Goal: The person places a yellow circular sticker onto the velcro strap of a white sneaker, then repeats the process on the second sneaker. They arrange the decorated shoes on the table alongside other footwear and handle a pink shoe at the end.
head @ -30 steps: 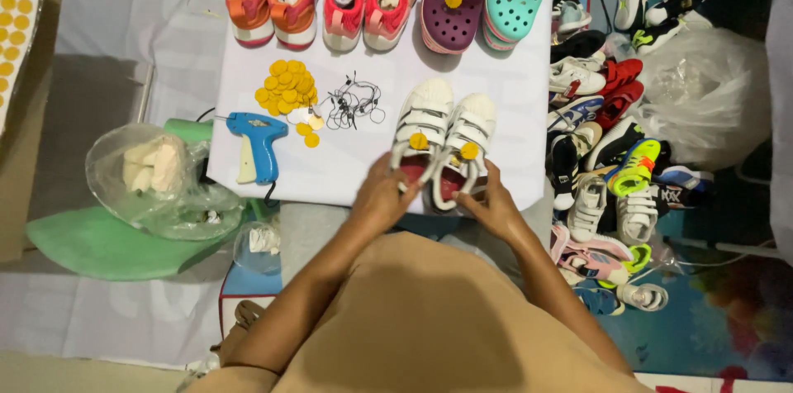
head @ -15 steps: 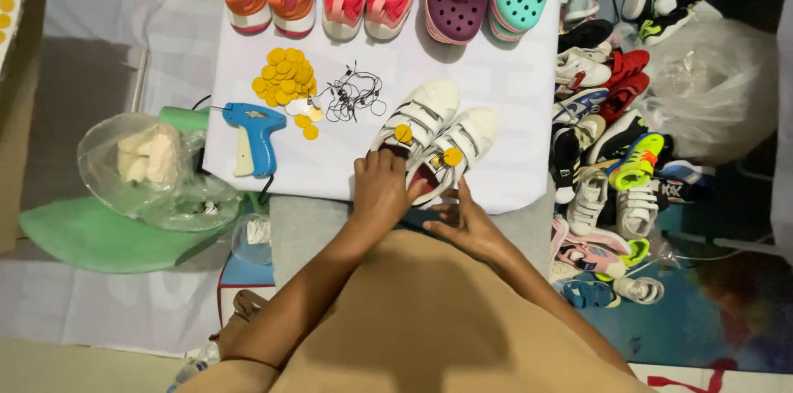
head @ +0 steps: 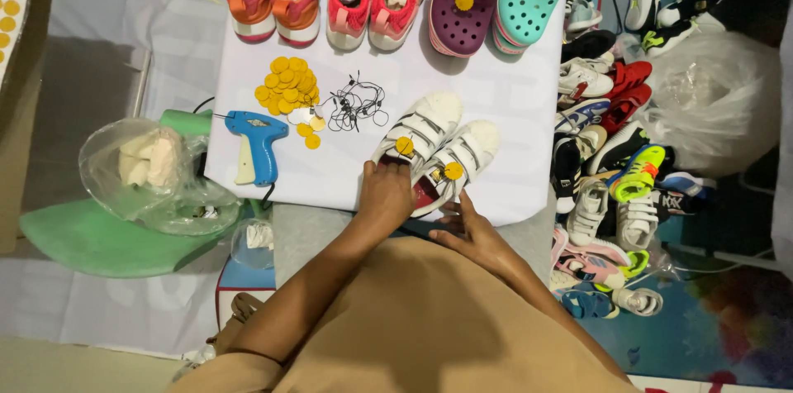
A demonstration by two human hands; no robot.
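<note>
Hands grip the white shoe pair (head: 434, 149) at its heels: left hand (head: 387, 195) one, right hand (head: 464, 228) the other.

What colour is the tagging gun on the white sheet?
Blue with a pale handle; the tagging gun shows best in the head view.

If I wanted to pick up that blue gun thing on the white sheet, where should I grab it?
Probably by its pale handle, the natural grip. The blue tagging gun lies flat on the white sheet, with its blue barrel across the top, thin tip pointing left, and the handle pointing toward the person. Come from the near edge, clear of the tip and the yellow round tags.
</note>
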